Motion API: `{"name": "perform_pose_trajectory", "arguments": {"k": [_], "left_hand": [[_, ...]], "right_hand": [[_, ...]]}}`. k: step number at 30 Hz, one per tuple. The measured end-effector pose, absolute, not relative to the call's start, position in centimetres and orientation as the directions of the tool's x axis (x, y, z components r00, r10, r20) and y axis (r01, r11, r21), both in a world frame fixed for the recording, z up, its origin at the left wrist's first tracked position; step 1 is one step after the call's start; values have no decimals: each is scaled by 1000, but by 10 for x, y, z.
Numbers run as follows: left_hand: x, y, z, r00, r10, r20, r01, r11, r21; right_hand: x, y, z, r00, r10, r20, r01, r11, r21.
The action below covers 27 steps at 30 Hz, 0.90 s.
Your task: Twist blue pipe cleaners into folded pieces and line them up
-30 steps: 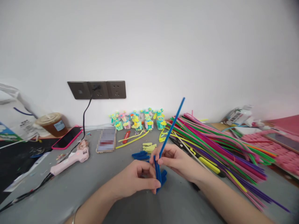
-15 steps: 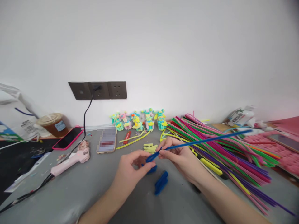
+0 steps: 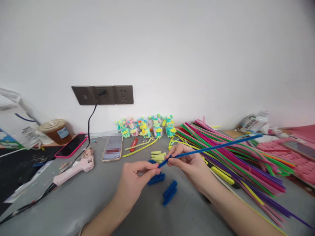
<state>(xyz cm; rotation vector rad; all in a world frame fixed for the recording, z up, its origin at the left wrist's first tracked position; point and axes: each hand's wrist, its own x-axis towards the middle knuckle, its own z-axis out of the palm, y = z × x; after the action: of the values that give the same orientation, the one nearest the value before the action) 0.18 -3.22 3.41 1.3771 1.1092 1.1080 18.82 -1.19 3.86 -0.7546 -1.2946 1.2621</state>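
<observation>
A long blue pipe cleaner slants up to the right from between my two hands. My left hand pinches its lower left end between thumb and fingertips. Close beside it, my right hand pinches the same stem a little further along, with the free length reaching past it. Folded blue pipe-cleaner pieces lie on the grey mat below the hands, and more blue folded pieces sit just under my left fingertips. Short pale yellow pieces are grouped behind the hands.
Colourful pipe cleaners spread across the right, beside a yellow cutter. Several small pastel figures stand against the wall. Left are a pink glue gun with its cord, two phones, and a drink cup.
My left hand has shifted slightly left and its fingers now pinch the stem's end; the bent loop there looks straighter. More of the blue pieces underneath shows. My right hand stays nearly still.
</observation>
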Motion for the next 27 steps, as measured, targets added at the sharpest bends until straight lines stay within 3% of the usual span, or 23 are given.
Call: {"name": "perform_pose_trajectory", "arguments": {"k": [8, 13, 22, 27], "left_hand": [[2, -25, 38, 189, 981, -34, -257, 83, 963], [10, -28, 37, 175, 965, -195, -579, 262, 772], [24, -38, 28, 173, 944, -281, -654, 324, 684], [18, -34, 30, 140, 961, -239, -571, 276, 774]], "right_hand": [[192, -12, 41, -120, 956, 267, -110, 255, -961], [181, -23, 40, -76, 920, 384, -33, 382, -923], [172, -35, 33, -129, 837, 532, 100, 545, -832], [177, -29, 35, -231, 748, 622, 199, 662, -723]]}}
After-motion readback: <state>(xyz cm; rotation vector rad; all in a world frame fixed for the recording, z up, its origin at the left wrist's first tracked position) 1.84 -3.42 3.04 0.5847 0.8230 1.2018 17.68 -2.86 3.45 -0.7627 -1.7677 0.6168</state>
